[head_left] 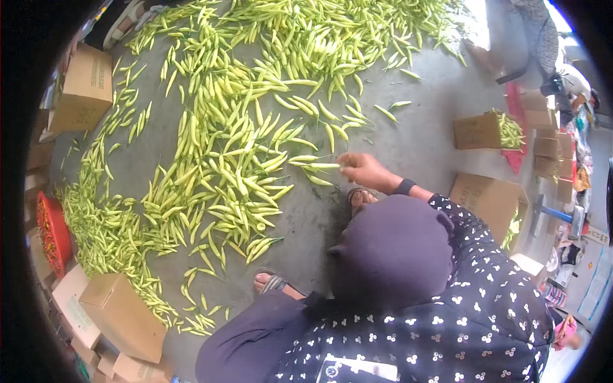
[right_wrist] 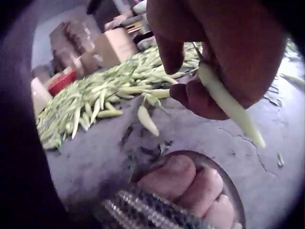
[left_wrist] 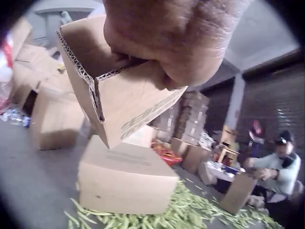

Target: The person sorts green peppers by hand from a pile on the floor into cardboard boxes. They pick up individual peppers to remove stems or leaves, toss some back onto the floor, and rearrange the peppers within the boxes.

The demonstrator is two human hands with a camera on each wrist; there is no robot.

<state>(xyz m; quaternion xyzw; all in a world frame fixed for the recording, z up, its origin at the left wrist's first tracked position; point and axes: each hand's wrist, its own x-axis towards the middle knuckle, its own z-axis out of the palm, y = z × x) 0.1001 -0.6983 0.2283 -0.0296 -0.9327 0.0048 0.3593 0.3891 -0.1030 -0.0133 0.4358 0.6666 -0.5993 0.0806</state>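
Out over the floor, my right hand (head_left: 367, 171) holds a pale green chili pepper (right_wrist: 231, 107), which slants down out of its curled fingers in the right wrist view. Close to the fingertips, a few more chili peppers (head_left: 311, 159) lie at the side of the big spread. My left hand (left_wrist: 171, 38) grips the top edge of an open cardboard box (left_wrist: 143, 98), with fingers reaching inside the wall. That box is tilted, one corner pointing down. In the head view the left hand is hidden.
A wide spread of chili peppers (head_left: 236, 147) covers the floor. Closed cardboard boxes (head_left: 121, 313) and a red basin (head_left: 52, 233) stand at the left. On the right is a box filled with peppers (head_left: 479, 132). Sandaled feet (head_left: 363, 196) are near my right hand. Another person (left_wrist: 281, 167) sits farther off.
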